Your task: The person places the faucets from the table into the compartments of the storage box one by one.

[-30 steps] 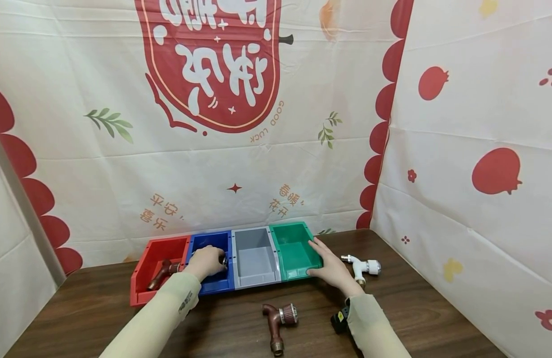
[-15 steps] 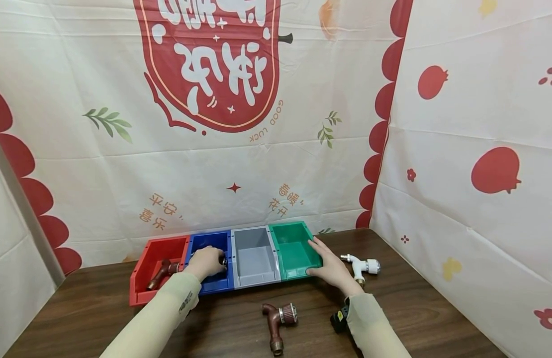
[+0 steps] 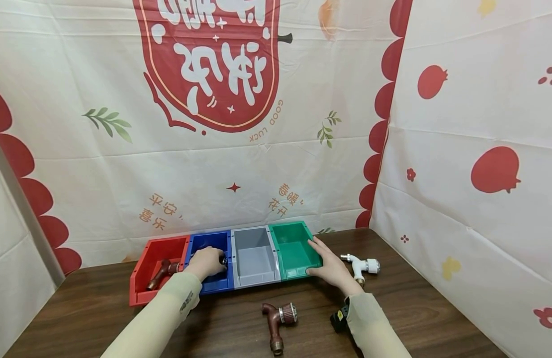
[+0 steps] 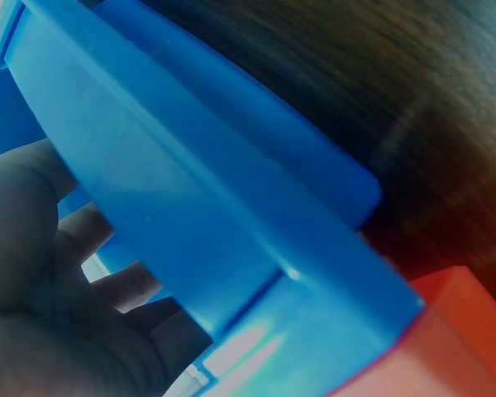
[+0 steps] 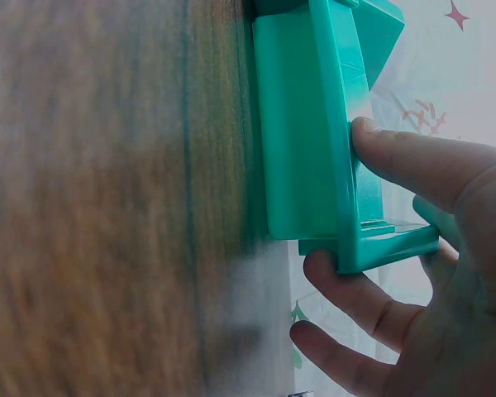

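Note:
In the head view my left hand [image 3: 207, 262] reaches into the blue bin [image 3: 218, 285]. Its fingers hold what looks like a tap with a dark, silver-ended knob [image 3: 224, 260], mostly hidden by the hand. The left wrist view has these fingers [image 4: 128, 287] going behind the blue bin's wall. My right hand [image 3: 330, 266] is at the near right corner of the green bin [image 3: 298, 248]. Its thumb touches the front rim and extended fingers [image 5: 368, 306] lie at the side, the lower ones spread apart.
A brown tap [image 3: 164, 273] lies in the red bin [image 3: 141, 297]; a grey bin [image 3: 256, 261] joins blue and green. On the wooden table [image 3: 231, 328] are another brown tap [image 3: 276, 323], a white tap [image 3: 360, 266], and a black object [image 3: 338, 320] partly behind my right sleeve.

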